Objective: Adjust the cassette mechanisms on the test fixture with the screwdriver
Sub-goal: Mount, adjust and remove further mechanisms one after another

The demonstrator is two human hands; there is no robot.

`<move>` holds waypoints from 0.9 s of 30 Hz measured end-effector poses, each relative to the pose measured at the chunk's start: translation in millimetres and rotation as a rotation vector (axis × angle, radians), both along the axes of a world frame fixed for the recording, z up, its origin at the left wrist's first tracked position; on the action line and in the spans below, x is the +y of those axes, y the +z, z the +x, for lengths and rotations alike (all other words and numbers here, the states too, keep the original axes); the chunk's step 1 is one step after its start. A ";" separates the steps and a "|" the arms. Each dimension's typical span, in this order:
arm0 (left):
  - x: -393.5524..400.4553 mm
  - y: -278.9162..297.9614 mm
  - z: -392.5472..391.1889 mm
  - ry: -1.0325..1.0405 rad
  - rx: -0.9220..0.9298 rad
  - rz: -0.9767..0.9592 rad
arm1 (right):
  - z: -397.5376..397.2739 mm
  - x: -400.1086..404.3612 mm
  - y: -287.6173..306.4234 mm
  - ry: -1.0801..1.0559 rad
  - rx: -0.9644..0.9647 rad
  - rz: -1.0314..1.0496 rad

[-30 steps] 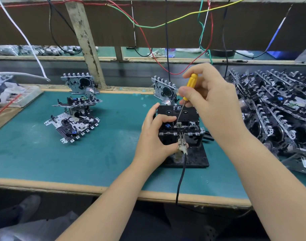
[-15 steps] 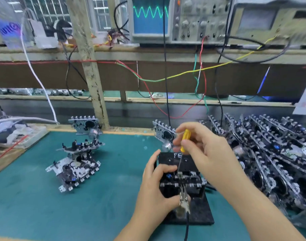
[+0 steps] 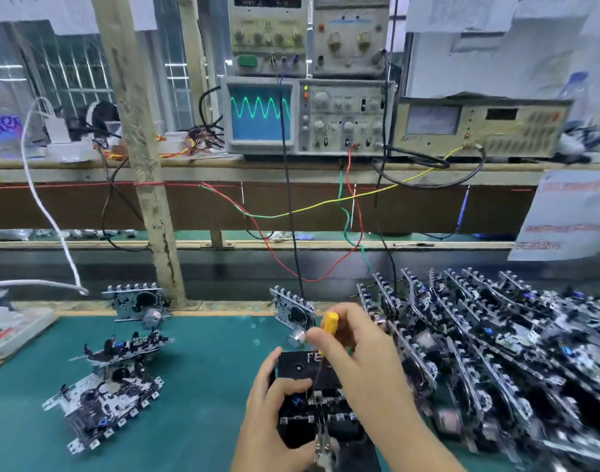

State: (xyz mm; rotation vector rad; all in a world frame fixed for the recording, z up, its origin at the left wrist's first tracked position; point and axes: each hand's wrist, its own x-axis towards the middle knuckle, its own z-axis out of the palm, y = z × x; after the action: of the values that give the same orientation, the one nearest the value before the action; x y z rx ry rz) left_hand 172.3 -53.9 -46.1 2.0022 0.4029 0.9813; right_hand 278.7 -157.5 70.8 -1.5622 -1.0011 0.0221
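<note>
Right hand (image 3: 356, 356) pinching screwdriver (image 3: 328, 330) over test fixture (image 3: 312, 400).

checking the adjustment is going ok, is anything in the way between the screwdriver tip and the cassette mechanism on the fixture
Nothing visible blocks it. The right hand pinches the yellow screwdriver, and its thin shaft runs down clear to the cassette mechanism on the black fixture. The left hand grips the mechanism's left side, beside the tip, not across it.

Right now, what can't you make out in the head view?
- Screwdriver tip: too thin and blurred to see where it seats on the cassette mechanism.
- Test fixture base: cut off by the bottom edge, partly behind the left hand and right hand.
- Red counter digits: cropped by the top edge.
- Piled mechanisms at right: motion-blurred.
</note>
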 end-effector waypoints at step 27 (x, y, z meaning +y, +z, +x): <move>2.5 -0.1 3.1 -0.023 0.002 0.039 | 12.5 -42.2 -83.8 -0.038 -0.014 -0.320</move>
State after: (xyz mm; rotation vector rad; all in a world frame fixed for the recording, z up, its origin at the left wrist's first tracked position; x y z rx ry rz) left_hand 175.5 -51.4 -46.1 2.0387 0.3633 0.9802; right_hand 291.2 -199.7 -13.0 -1.8741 -1.0148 0.1516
